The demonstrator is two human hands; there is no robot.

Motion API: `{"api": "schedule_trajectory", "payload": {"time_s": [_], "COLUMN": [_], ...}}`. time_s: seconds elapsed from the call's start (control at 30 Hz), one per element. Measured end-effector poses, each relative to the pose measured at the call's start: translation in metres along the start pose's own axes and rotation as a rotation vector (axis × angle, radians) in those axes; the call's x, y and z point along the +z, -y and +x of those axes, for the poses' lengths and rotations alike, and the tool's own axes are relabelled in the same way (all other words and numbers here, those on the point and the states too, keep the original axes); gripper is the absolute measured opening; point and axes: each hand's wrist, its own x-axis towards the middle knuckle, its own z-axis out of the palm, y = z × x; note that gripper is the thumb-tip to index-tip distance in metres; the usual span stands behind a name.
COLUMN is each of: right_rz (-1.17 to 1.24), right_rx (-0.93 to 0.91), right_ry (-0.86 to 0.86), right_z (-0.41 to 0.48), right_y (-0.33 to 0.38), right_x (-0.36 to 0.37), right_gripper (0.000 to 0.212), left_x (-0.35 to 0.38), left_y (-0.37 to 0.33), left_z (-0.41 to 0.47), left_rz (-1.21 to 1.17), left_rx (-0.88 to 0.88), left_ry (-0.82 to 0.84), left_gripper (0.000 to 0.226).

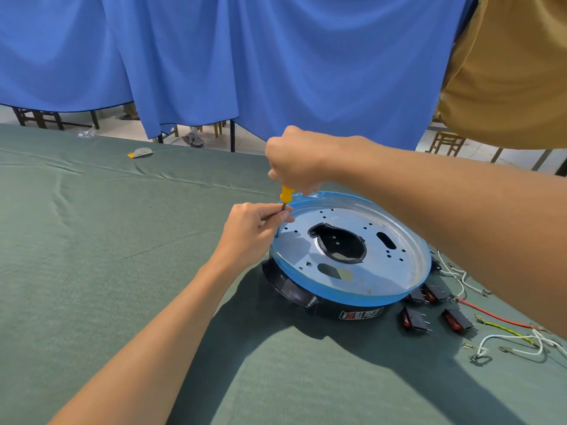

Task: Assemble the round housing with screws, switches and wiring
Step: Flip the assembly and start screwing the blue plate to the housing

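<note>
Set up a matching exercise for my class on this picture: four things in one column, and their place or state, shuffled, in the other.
Column one
1 screwdriver
2 switches
3 round housing
4 left hand

Column two
A loose on the green cloth, right of the housing
B yellow handle gripped by the right hand
C pinches the tool's shaft
D blue-rimmed, silver on top

Pairs: 1-B, 2-A, 3-D, 4-C
</note>
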Motion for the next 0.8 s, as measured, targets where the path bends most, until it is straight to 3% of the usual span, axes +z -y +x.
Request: {"api": "schedule_trajectory", "payload": {"time_s": [0.17,0.33,0.47,0.6,0.7,0.8], "right_rz": [0.010,0.009,0.065,0.083,0.118,-0.026], "right_rx": [0.030,-0.070,0.015,0.163,0.141,-0.032], "right_ry": [0.077,0.105,0.118,0.209,0.242,0.168], "right_z": [0.002,-0.007,-0.005,0.000,-0.004,-0.009], "right_y": [0.001,0.003,0.008,0.015,0.014,0.011], "right_x": [0.002,-0.011,-0.009,-0.008,-0.013,-0.016], "right_gripper": [0.014,0.012,0.032,0.034,0.031,0.019], "left_x": [0.001,-0.003,-0.004,0.000,0.001,-0.001], "left_y": [0.002,0.007,0.006,0.001,0.002,0.005], "left_z": [0.001,0.004,0.001,-0.001,0.000,0.001], "left_rz": [0.028,0.025,0.013,0.036,0.078,0.081], "left_rx": [0.024,0.022,0.022,0.015,0.013,0.011], "left_ry": [-0.150,-0.077,-0.037,-0.089,-0.076,-0.060], "left_gripper": [0.012,0.011,0.014,0.013,0.010,0.012]}}
